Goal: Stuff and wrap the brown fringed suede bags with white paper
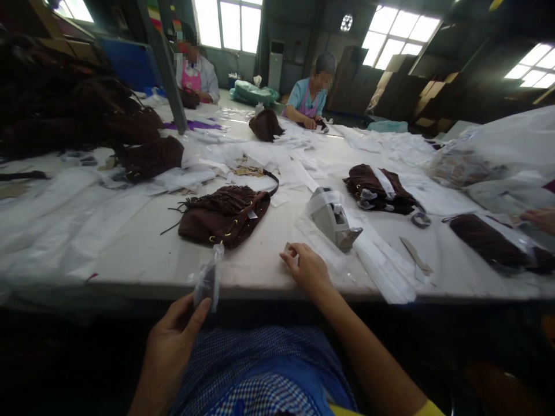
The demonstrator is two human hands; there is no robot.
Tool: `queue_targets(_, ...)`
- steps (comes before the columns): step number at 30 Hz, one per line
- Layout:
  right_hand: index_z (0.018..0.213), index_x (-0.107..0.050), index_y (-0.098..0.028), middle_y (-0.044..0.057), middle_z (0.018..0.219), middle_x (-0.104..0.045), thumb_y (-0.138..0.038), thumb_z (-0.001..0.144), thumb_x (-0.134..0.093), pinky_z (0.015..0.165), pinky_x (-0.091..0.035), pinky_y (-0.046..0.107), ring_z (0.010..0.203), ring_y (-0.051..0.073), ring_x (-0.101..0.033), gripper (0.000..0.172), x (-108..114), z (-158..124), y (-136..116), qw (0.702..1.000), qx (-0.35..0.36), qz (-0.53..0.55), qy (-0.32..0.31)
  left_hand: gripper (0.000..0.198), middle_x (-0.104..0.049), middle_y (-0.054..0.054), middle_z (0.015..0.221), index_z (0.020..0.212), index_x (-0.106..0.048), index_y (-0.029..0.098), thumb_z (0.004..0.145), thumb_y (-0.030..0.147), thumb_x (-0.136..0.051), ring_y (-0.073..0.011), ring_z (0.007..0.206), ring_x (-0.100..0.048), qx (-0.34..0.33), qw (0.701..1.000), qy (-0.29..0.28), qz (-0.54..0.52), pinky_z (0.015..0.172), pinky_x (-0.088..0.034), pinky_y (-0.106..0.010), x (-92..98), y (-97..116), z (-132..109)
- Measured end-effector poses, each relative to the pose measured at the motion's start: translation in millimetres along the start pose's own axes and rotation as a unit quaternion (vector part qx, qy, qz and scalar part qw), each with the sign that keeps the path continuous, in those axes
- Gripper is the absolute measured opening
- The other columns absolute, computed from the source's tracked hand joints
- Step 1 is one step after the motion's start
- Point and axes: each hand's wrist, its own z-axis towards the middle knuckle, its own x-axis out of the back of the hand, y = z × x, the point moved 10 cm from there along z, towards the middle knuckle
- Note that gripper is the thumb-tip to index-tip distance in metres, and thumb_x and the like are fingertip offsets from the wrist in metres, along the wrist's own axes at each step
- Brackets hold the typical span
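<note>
A dark brown fringed handbag (225, 216) lies on the table in front of me, its strap curving away behind it. My left hand (180, 323) pinches a dark piece wrapped in clear plastic (208, 283), which hangs from the bag's near edge over the table's front. My right hand (306, 268) is closed at the fingertips around a small tan piece (287, 247), mostly hidden, low over the table. Just beyond that hand stands a grey tape dispenser (332, 219) with white strip material over its top.
White strips (385, 271) and a blade-like tool (414, 254) lie right of the dispenser. Wrapped brown bags (379, 190) sit farther right. Plastic sheeting (69, 231) spreads at left, below piled brown bags (78, 110). Two co-workers (310, 95) work across the table; another hand (540, 219) shows at right.
</note>
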Motion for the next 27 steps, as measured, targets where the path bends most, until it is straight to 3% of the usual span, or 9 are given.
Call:
queue_targets(3, 0.102, -0.061, -0.015, 0.011, 0.1, -0.067, -0.042, 0.09, -0.064, 0.073, -0.047, 0.032, 0.09, 0.025, -0.065, 0.029, -11, 6, 0, 0.996, -0.061, -0.065, -0.026, 0.053, -0.073, -0.006, 0.116, 0.112, -0.072, 0.021, 0.069, 0.053, -0.079, -0.0296, 0.112, -0.066, 0.02, 0.999, -0.02, -0.021, 0.107, -0.044, -0.046, -5.2, -2, -1)
queue_targets(6, 0.109, -0.057, -0.014, 0.012, 0.103, -0.066, -0.037, 0.086, -0.07, 0.076, -0.047, 0.032, 0.093, 0.025, -0.064, 0.035, -14, 10, -2, 0.995, -0.078, -0.055, -0.032, 0.053, -0.073, -0.006, 0.115, 0.112, -0.072, 0.02, 0.069, 0.051, -0.079, -0.0294, 0.111, -0.066, 0.024, 0.999, -0.015, -0.034, 0.106, -0.045, -0.045, -4.8, -3, -2)
queue_targets(11, 0.117, -0.052, -0.018, 0.009, 0.104, -0.066, -0.023, 0.082, -0.073, 0.086, -0.047, 0.034, 0.098, 0.024, -0.063, 0.041, -14, 10, -7, 0.999, -0.038, 0.016, 0.007, 0.05, -0.073, -0.007, 0.116, 0.113, -0.071, 0.02, 0.072, 0.049, -0.078, -0.0282, 0.112, -0.065, 0.0, 0.999, -0.023, -0.037, 0.106, -0.044, -0.043, -7.1, -3, -2)
queue_targets(16, 0.127, -0.051, -0.015, 0.019, 0.127, -0.056, -0.034, 0.078, -0.077, 0.098, -0.045, 0.043, 0.12, 0.032, -0.053, 0.059, -4, 3, 2, 0.995, -0.013, 0.006, 0.098, 0.051, -0.073, -0.008, 0.116, 0.113, -0.072, 0.019, 0.072, 0.048, -0.078, -0.0287, 0.112, -0.065, -0.02, 0.999, -0.022, -0.031, 0.105, -0.045, -0.042, -5.2, -1, -1)
queue_targets(19, 0.123, -0.057, -0.016, 0.017, 0.117, -0.063, -0.035, 0.078, -0.076, 0.091, -0.048, 0.042, 0.11, 0.031, -0.059, 0.052, -9, 8, 6, 0.998, -0.001, 0.008, 0.056, 0.052, -0.073, -0.008, 0.115, 0.113, -0.072, 0.019, 0.071, 0.049, -0.079, -0.0291, 0.112, -0.065, -0.016, 0.999, -0.029, -0.029, 0.105, -0.045, -0.043, -6.0, 0, -1)
queue_targets(23, 0.09, -0.063, -0.02, 0.004, 0.082, -0.068, -0.03, 0.082, -0.069, 0.073, -0.051, 0.033, 0.076, 0.021, -0.067, 0.014, -6, 15, 6, 0.99, -0.011, 0.139, 0.025, 0.053, -0.073, -0.008, 0.116, 0.113, -0.071, 0.019, 0.07, 0.049, -0.08, -0.0295, 0.112, -0.064, -0.007, 0.998, -0.041, -0.047, 0.105, -0.044, -0.044, -9.7, 1, -1)
queue_targets(27, 0.086, -0.056, -0.021, 0.002, 0.079, -0.069, -0.042, 0.085, -0.064, 0.065, -0.054, 0.029, 0.073, 0.019, -0.071, 0.023, -12, 9, 11, 0.921, -0.073, 0.382, 0.025, 0.05, -0.074, -0.007, 0.114, 0.112, -0.072, 0.02, 0.071, 0.048, -0.08, -0.0285, 0.111, -0.065, 0.007, 0.995, -0.056, -0.08, 0.104, -0.044, -0.041, -14.7, 3, -3)
